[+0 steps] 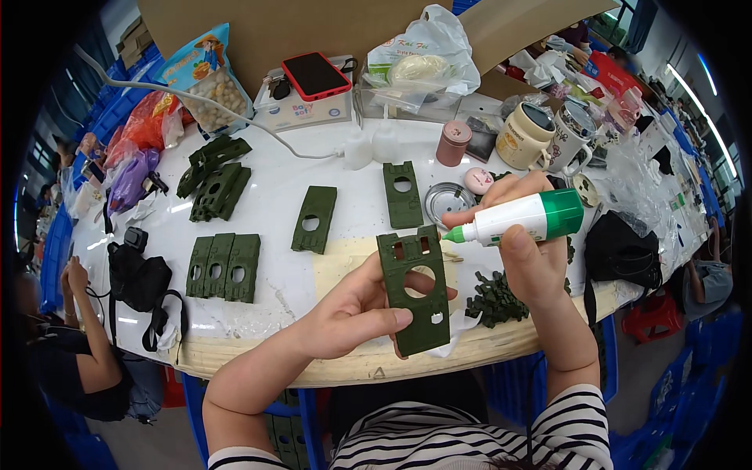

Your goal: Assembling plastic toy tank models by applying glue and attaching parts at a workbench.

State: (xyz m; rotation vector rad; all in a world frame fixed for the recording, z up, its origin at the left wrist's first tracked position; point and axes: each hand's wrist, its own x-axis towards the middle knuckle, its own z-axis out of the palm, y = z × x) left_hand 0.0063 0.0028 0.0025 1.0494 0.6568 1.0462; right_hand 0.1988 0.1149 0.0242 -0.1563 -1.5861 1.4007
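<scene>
A dark-green plastic rectangular panel with a large round hole is held tilted above the front of the white tabletop, clamped between the thumb and fingers of the left hand. The right hand's fingers grip a white squeeze bottle with a green base and nozzle, its tip close to the panel's upper end, though contact is unclear. Beyond lie a heap of small dark-green plastic pieces at right and three overlapping green panels at left.
</scene>
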